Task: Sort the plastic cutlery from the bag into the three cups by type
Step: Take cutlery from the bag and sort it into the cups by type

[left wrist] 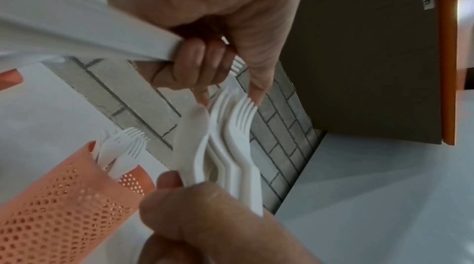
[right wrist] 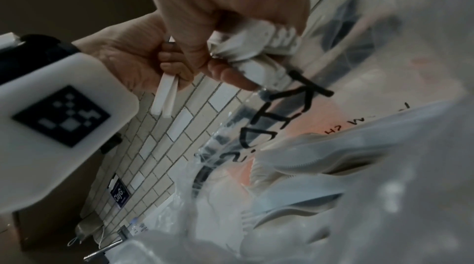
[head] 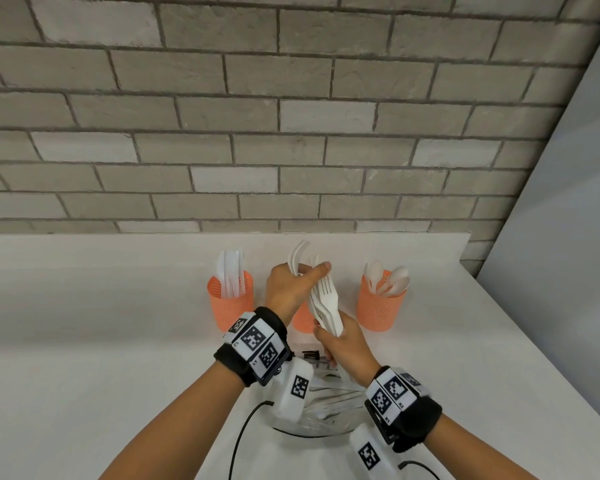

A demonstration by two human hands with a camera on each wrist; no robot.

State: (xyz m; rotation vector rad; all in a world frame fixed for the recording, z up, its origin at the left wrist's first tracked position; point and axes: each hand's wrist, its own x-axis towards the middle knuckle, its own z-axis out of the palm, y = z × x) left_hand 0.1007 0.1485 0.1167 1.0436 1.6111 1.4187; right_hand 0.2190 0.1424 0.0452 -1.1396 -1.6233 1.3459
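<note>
Three orange perforated cups stand in a row by the wall: the left cup holds knives, the right cup holds spoons, and the middle cup holds forks and is mostly hidden behind my hands in the head view. My right hand grips a bundle of white forks by the handles, tines up, in front of the middle cup. My left hand holds two white forks in its curled fingers, and its thumb and index finger touch the tines of the bundle. The clear bag with more cutlery lies below my wrists.
A grey brick wall rises right behind the cups. The white table runs wide to the left, and its right edge slants close to the spoon cup. Black cables trail from my wrist units across the near table.
</note>
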